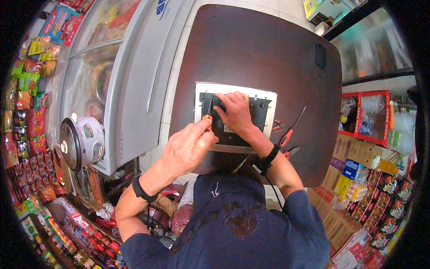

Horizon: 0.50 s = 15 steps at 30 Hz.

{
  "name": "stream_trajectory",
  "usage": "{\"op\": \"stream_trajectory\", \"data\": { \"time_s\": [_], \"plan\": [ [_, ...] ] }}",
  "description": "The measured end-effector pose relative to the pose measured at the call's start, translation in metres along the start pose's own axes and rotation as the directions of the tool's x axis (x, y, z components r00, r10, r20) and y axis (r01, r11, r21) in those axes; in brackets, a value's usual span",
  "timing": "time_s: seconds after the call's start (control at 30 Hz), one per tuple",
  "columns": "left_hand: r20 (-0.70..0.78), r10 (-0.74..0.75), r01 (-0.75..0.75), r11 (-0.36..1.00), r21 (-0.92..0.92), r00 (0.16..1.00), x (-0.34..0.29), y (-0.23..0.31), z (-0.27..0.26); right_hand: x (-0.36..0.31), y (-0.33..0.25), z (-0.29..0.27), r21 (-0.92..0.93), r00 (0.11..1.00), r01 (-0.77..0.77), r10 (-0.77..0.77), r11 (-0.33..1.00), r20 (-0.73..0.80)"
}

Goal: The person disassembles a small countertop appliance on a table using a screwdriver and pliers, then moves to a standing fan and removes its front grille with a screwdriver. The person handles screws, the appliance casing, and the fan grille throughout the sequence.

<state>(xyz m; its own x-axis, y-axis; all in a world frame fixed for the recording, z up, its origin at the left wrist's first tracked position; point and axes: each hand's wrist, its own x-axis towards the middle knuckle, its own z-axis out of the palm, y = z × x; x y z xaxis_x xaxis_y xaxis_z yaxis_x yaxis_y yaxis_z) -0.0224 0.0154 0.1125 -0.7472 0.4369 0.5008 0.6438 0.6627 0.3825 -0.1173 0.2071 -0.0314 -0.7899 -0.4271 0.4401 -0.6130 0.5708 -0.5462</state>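
A flat appliance with a white rim (274,101) and a black panel (255,116) lies on the dark brown table. My left hand (188,145) is closed round an orange-handled tool with a pointed metal end (210,109). Its tip reaches the left part of the panel; the fist hides much of the handle, so I cannot tell its exact kind. My right hand (235,110) rests on the panel beside that tip, index finger and thumb stretched out and apart. Right of the appliance lies a screwdriver (287,136) with a red handle, close to red-handled pliers (292,151).
Another slim tool (241,164) lies at the table's (251,45) near edge. A dark flat object (320,54) sits at the far right corner. On the left, a rice cooker (87,141) stands on a grey chest freezer (134,89). Packaged goods and cartons (336,210) line both sides.
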Motion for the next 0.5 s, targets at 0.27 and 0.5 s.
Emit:
{"op": "stream_trajectory", "data": {
  "time_s": [0.27, 0.5],
  "plan": [
    [0.078, -0.044, 0.043, 0.999, 0.013, 0.996, -0.0036, 0.0024, -0.005, 0.0002, -0.0016, 0.0008, -0.024, 1.0, -0.016, 0.017, 1.0, 0.019],
    [-0.007, -0.004, 0.004, 1.0, 0.023, 1.0, 0.0008, 0.0004, -0.0021, 0.0011, -0.0022, -0.0006, -0.006, 0.999, -0.035, 0.035, 0.999, 0.022]
  ]
}}
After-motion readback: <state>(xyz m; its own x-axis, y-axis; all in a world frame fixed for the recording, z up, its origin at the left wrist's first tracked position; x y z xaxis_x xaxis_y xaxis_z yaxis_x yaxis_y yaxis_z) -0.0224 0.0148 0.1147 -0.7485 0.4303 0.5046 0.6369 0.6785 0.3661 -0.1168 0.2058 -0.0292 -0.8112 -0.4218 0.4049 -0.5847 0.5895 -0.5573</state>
